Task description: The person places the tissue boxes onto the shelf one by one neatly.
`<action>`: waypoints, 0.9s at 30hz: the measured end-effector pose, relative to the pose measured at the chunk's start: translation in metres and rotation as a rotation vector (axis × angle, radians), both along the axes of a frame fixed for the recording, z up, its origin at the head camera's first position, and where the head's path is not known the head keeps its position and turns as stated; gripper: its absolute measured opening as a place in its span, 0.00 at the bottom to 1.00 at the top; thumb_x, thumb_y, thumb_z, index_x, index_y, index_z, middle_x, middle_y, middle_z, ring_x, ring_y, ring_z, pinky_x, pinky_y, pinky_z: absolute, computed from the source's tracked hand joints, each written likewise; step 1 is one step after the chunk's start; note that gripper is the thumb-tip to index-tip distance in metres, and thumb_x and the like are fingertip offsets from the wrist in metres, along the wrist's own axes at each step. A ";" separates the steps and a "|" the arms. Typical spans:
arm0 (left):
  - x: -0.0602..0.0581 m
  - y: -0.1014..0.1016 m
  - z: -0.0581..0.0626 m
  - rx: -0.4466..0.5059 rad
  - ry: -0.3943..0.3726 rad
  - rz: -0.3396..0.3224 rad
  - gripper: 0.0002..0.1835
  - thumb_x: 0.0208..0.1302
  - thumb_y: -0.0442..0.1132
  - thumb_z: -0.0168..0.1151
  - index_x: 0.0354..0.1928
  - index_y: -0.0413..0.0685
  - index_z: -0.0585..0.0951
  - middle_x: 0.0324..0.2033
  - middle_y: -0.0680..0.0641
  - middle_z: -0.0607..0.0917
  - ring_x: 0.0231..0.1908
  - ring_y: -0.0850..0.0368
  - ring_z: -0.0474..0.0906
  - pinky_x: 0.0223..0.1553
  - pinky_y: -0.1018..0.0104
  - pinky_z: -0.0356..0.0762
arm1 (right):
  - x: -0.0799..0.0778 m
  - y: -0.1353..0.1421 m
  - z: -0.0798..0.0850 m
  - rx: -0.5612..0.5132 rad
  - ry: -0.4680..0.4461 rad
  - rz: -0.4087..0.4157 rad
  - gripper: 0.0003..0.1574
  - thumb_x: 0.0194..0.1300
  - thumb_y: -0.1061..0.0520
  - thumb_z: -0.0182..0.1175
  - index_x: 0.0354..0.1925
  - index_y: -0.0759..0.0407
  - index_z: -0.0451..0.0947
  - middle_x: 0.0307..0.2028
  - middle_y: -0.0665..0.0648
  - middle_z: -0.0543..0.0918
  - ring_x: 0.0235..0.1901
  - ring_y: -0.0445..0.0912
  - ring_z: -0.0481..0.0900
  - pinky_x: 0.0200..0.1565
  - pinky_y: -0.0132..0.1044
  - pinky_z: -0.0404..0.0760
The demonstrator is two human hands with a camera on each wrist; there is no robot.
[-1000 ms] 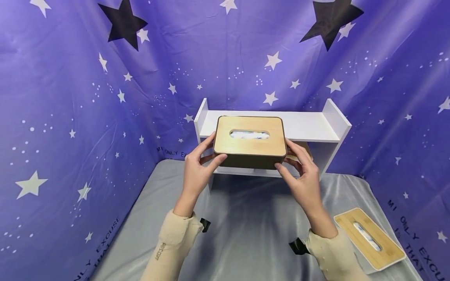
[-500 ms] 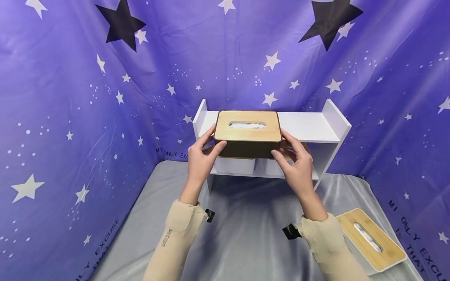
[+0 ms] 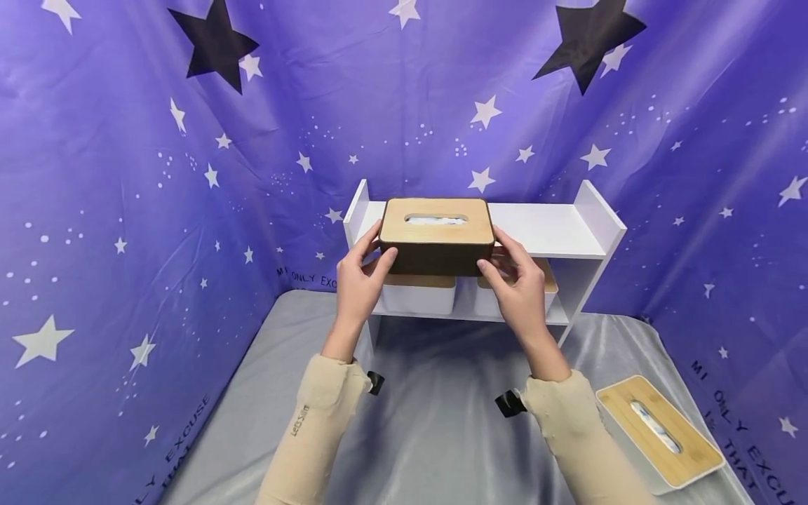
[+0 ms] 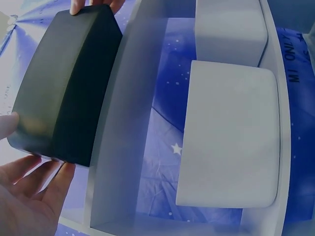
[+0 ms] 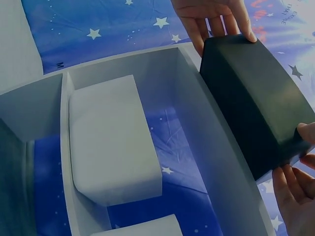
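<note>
A dark tissue box [image 3: 435, 259] with a light wooden lid is at the left part of the white rack's upper shelf [image 3: 546, 228]. White tissue shows in its oval slot. My left hand [image 3: 360, 284] grips the left end, thumb on the front face. At the opposite end my right hand [image 3: 520, 287] holds it the same way, its thumb near the front corner. In the left wrist view, the dark box [image 4: 64, 88] lies along the outer side of the shelf board. Whether its base fully rests on the board cannot be told.
Two white tissue boxes with wooden lids, one left [image 3: 419, 298] and one right [image 3: 489, 301], stand on the lower shelf. Another white tissue box [image 3: 659, 431] lies angled on the grey cloth [image 3: 435, 421] at right. The rack has raised side panels [image 3: 596, 217]. Starry purple curtains [image 3: 423, 91] surround it.
Both hands have moved the dark tissue box away from me and slightly left, onto or over the upper shelf. The white boxes below have come more into view.
</note>
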State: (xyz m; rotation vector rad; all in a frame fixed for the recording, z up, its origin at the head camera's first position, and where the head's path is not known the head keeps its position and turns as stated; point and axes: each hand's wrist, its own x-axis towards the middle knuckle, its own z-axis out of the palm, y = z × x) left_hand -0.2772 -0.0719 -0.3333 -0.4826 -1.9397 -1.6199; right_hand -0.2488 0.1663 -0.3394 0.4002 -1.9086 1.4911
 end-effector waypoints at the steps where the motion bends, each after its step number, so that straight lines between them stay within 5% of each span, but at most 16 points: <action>1: 0.000 0.000 -0.001 0.002 0.004 0.006 0.28 0.65 0.40 0.67 0.67 0.46 0.76 0.64 0.44 0.80 0.58 0.45 0.82 0.57 0.50 0.83 | -0.002 -0.001 0.000 0.002 0.002 -0.008 0.32 0.64 0.67 0.65 0.66 0.63 0.73 0.59 0.65 0.80 0.48 0.31 0.79 0.51 0.19 0.79; 7: -0.002 0.004 -0.007 0.043 0.021 0.052 0.24 0.65 0.38 0.68 0.62 0.42 0.78 0.58 0.41 0.83 0.55 0.47 0.84 0.54 0.52 0.85 | -0.008 -0.006 -0.005 -0.026 0.022 -0.065 0.24 0.64 0.67 0.66 0.56 0.72 0.73 0.52 0.67 0.82 0.44 0.31 0.81 0.49 0.18 0.81; 12: 0.001 0.007 -0.011 0.073 0.023 0.101 0.22 0.63 0.32 0.67 0.60 0.40 0.78 0.57 0.41 0.82 0.54 0.47 0.83 0.53 0.55 0.85 | -0.010 -0.012 -0.011 0.021 0.106 -0.134 0.21 0.63 0.68 0.65 0.52 0.75 0.71 0.51 0.67 0.79 0.47 0.42 0.83 0.52 0.22 0.82; 21: 0.006 0.009 -0.020 0.048 0.040 0.116 0.18 0.64 0.30 0.66 0.53 0.35 0.74 0.51 0.37 0.75 0.57 0.48 0.78 0.57 0.58 0.83 | -0.010 -0.019 -0.022 0.135 0.185 -0.142 0.26 0.64 0.71 0.62 0.59 0.71 0.69 0.57 0.67 0.75 0.57 0.55 0.79 0.59 0.45 0.81; 27: 0.008 0.005 -0.023 0.011 0.060 0.094 0.18 0.65 0.31 0.65 0.56 0.37 0.76 0.55 0.38 0.74 0.61 0.50 0.75 0.60 0.56 0.81 | -0.008 -0.018 -0.023 0.254 0.166 -0.164 0.35 0.63 0.69 0.63 0.67 0.65 0.68 0.63 0.64 0.75 0.63 0.54 0.75 0.62 0.48 0.78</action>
